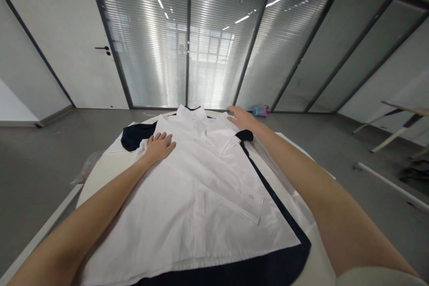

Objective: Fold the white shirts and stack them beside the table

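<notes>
A white button-up shirt [170, 205] is spread front up over a dark navy garment [264, 266], its collar [191, 114] at the far end. One sleeve [234, 196] is folded diagonally across the front, cuff near the lower right. My left hand [160, 146] rests flat on the shirt's left side, fingers apart, beside a dark sleeve [137, 136]. Over at the far right shoulder, my right hand [243, 118] has its fingers stretched out and holds nothing visible; I cannot tell whether it touches the fabric.
The clothes lie on a pale table [100, 178]. Clear plastic [89, 165] hangs by its left side. A blue and pink package [260, 111] lies on the floor before the glass partition [214, 53]. At right are a white bar [389, 183] and a wooden-topped table [407, 108].
</notes>
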The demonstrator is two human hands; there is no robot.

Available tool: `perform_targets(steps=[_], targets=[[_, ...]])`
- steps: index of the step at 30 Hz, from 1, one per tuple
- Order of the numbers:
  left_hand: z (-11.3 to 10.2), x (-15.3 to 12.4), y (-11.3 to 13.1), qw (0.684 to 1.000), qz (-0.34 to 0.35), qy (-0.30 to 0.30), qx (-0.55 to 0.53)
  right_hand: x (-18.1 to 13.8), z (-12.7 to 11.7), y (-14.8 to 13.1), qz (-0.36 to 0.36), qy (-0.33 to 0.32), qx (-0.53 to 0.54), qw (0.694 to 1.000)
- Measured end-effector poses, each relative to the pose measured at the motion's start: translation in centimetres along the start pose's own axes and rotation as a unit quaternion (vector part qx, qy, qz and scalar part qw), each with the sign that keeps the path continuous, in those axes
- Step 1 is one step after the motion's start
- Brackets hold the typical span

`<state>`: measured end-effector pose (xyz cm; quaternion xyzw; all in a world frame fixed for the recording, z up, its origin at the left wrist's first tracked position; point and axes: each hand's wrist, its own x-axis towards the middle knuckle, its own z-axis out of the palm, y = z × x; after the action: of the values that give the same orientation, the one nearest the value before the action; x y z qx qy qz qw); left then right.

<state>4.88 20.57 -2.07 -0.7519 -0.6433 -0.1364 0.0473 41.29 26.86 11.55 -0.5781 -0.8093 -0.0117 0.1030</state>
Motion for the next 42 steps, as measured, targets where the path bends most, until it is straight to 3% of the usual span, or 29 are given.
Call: perform_targets(steps=[3, 5, 11, 18, 21, 23, 25, 27, 29, 32, 33, 35, 38, 42], targets=[[0.0, 0.0, -0.1, 1.000, -0.002, -0.001, -0.013, -0.3, 0.4, 1.6, 0.164, -0.033, -0.001, 0.986], [0.0, 0.1, -0.1, 1.000, -0.004, -0.007, -0.013, -0.9, 1.0, 2.2, 0.198, -0.057, 0.007, 0.979], [-0.1, 0.1, 0.0, 1.000, -0.008, -0.011, -0.008, -2.6, 3.2, 1.0, 0.219, -0.024, 0.014, 0.975], [0.1, 0.0, -0.1, 1.000, -0.001, 0.010, -0.024, -0.6, 2.7, -2.6, 0.172, 0.094, 0.035, 0.980], [-0.7, 0.3, 0.3, 0.992, 0.017, 0.100, -0.069, -0.9, 2.4, -5.6, 0.083, 0.158, 0.048, 0.983], [-2.2, 0.6, 0.9, 0.976, 0.059, 0.172, -0.123, -2.6, 2.7, -8.3, -0.083, 0.196, 0.054, 0.975], [-4.6, 0.4, 1.8, 0.958, 0.112, 0.211, -0.162, -5.2, 3.4, -11.0, -0.257, 0.168, 0.033, 0.951], [-7.2, -0.6, 2.6, 0.953, 0.170, 0.193, -0.158, -8.3, 4.3, -13.3, -0.392, 0.113, -0.004, 0.913], [-9.4, -2.2, 3.1, 0.956, 0.245, 0.090, -0.130, -11.2, 5.0, -14.8, -0.477, 0.051, -0.026, 0.877], [-11.2, -5.3, 2.8, 0.945, 0.288, -0.124, -0.095, -14.1, 5.2, -15.5, -0.520, 0.001, -0.025, 0.854], [-11.4, -6.3, 2.6, 0.943, 0.276, -0.170, -0.083, -14.7, 5.1, -15.4, -0.520, 0.000, -0.017, 0.854], [-11.3, -7.8, 2.0, 0.947, 0.249, -0.193, -0.065, -15.5, 4.7, -15.1, -0.507, 0.007, 0.008, 0.862], [-11.1, -8.9, 1.7, 0.970, 0.215, -0.106, -0.040, -16.3, 4.4, -14.8, -0.492, 0.010, 0.062, 0.869], [-12.3, -8.9, 2.6, 0.987, 0.112, 0.112, -0.015, -16.6, 5.4, -15.0, -0.489, -0.011, 0.132, 0.862]])
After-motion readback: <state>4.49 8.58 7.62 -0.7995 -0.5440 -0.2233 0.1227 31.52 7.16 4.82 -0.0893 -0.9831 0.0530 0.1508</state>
